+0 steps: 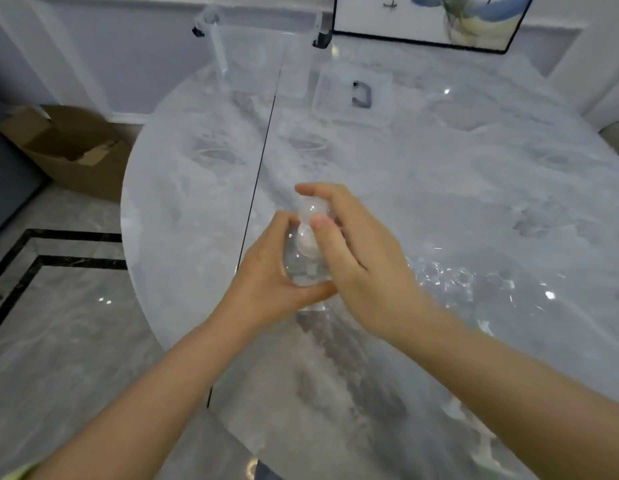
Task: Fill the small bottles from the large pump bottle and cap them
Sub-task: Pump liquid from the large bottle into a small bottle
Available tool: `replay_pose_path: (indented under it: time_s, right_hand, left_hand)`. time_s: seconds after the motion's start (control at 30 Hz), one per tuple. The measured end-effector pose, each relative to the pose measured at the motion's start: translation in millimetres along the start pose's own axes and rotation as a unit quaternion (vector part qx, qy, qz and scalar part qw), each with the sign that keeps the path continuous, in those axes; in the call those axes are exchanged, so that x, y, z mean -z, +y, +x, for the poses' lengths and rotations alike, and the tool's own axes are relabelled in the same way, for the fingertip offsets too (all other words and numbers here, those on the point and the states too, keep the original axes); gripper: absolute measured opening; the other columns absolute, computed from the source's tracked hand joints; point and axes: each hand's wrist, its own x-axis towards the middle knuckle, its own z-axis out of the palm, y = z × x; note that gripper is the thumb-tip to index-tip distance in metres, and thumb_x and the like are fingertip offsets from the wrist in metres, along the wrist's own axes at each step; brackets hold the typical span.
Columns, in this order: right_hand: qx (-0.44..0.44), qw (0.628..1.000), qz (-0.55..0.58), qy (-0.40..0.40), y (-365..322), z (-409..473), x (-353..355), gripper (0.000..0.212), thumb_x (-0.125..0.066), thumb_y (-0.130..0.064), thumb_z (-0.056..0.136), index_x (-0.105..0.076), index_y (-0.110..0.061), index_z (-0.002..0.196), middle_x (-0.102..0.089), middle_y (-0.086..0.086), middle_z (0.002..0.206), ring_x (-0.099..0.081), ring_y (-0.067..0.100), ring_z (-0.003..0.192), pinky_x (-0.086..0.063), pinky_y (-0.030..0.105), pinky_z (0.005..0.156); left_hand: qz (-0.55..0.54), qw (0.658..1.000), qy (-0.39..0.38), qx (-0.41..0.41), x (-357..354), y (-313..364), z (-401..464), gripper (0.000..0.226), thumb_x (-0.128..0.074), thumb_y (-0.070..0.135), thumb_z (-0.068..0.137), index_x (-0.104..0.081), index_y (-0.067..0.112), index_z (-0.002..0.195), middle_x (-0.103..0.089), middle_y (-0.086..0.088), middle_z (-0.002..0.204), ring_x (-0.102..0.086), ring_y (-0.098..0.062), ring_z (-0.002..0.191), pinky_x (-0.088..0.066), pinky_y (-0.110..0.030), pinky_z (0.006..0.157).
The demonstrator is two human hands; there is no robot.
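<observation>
Right hand [356, 258] is up top, thumb and fingertips pinching the clear round cap [313, 210] w/ the other fingers spread loose. Left hand [270, 271] is curled round the body of a small clear bottle [301, 265], holding it upright just above the marble table [439, 202], near the front-middle. Looks like the capping step imo, tho it's blurry and I can't tell if the cap's seated or half on. Tip: keep the bottle dead vertical, turn only the cap, stop once it's snug. Clear plastic is slippy, so the left grip matters. Further back there's a clear box [353, 95] w/ a dark latch, some crinkly plastic wrap [474, 282] to the right, and a cardboard box [69, 147] on the floor. Can't make out the big pump bottle.
</observation>
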Motion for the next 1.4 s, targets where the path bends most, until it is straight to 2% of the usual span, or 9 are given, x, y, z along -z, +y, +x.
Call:
replay_pose_path:
  time_s: [0.1,0.2,0.33,0.57,0.77,1.0,1.1,1.23,1.4]
  right_hand:
    - [0.016,1.000,-0.004,0.003,-1,-2,0,0.036,-0.037,-0.037,0.106,-0.055,-0.031,0.137,-0.057,-0.023,0.095,-0.057,-0.002,0.092,-0.042,0.025,0.086]
    - [0.011,1.000,0.011,0.027,-8,-10,-2,0.033,-0.038,-0.028,0.110,-0.056,-0.025,0.137,-0.065,-0.008,0.117,-0.061,0.009,0.107,-0.047,0.035,0.100]
    - [0.016,0.999,0.005,0.051,-20,-34,-8,0.034,-0.037,-0.028,0.110,-0.056,-0.024,0.138,-0.065,-0.005,0.124,-0.060,0.012,0.110,-0.046,0.038,0.103]
    - [0.024,0.998,-0.012,0.056,-28,-69,-7,0.029,-0.038,-0.030,0.110,-0.060,-0.024,0.127,-0.065,-0.009,0.122,-0.059,0.011,0.110,-0.044,0.035,0.103]
    - [0.014,0.998,0.003,0.069,-32,-86,-10,0.029,-0.038,-0.031,0.108,-0.060,-0.023,0.126,-0.065,-0.005,0.118,-0.061,0.015,0.106,-0.047,0.039,0.101]
    - [-0.006,1.000,0.016,0.000,-19,-102,17,0.045,-0.032,-0.046,0.110,-0.055,-0.029,0.144,-0.063,-0.007,0.136,-0.055,0.010,0.127,-0.037,0.019,0.101]
    - [0.009,0.994,-0.076,0.075,0,-104,43,0.041,-0.038,-0.031,0.111,-0.055,-0.019,0.146,-0.064,0.000,0.139,-0.054,0.011,0.131,-0.032,0.003,0.097]
    - [-0.019,0.970,-0.208,0.124,44,-93,71,0.043,-0.055,-0.011,0.103,-0.053,-0.014,0.146,-0.067,0.003,0.132,-0.060,0.029,0.120,-0.037,0.030,0.109]
    - [-0.050,0.943,-0.327,0.042,64,-84,69,0.062,-0.059,-0.021,0.099,-0.036,-0.021,0.157,-0.052,0.000,0.151,-0.017,0.025,0.157,-0.016,0.045,0.124]
  left_hand:
    - [0.012,1.000,0.012,-0.020,-2,-4,-2,0.057,-0.092,0.033,0.066,-0.046,0.037,0.100,-0.064,0.030,0.088,-0.064,0.002,0.082,-0.058,-0.033,0.076]
    - [0.035,0.999,0.021,-0.034,-4,-1,-8,0.057,-0.092,0.030,0.069,-0.046,0.028,0.103,-0.057,0.037,0.074,-0.059,0.007,0.070,-0.052,-0.022,0.069]
    - [0.042,0.998,0.029,-0.046,-3,10,-31,0.065,-0.090,0.029,0.071,-0.049,0.010,0.117,-0.066,0.015,0.098,-0.069,-0.006,0.085,-0.058,-0.031,0.079]
    - [0.046,0.998,0.017,-0.032,-12,16,-69,0.069,-0.090,0.045,0.064,-0.049,0.016,0.112,-0.067,0.007,0.103,-0.071,-0.017,0.091,-0.058,-0.044,0.085]
    - [0.056,0.998,0.010,-0.027,-18,20,-82,0.054,-0.090,0.035,0.072,-0.041,0.025,0.095,-0.058,0.012,0.088,-0.067,-0.015,0.080,-0.043,-0.024,0.065]
    - [0.027,0.999,0.023,-0.022,-21,19,-85,0.062,-0.094,0.038,0.067,-0.047,0.031,0.108,-0.063,0.016,0.111,-0.069,-0.002,0.088,-0.047,-0.015,0.068]
    - [0.031,0.999,0.017,-0.013,-19,20,-84,0.074,-0.094,0.039,0.065,-0.046,0.031,0.121,-0.061,0.016,0.121,-0.069,-0.005,0.096,-0.050,-0.023,0.078]
    - [0.035,0.999,0.005,-0.009,-17,16,-81,0.079,-0.094,0.043,0.064,-0.045,0.033,0.125,-0.060,0.015,0.124,-0.070,-0.010,0.101,-0.052,-0.028,0.087]
    - [0.018,1.000,0.007,-0.016,-17,13,-80,0.077,-0.095,0.041,0.062,-0.046,0.035,0.122,-0.060,0.016,0.121,-0.071,-0.012,0.099,-0.054,-0.028,0.087]
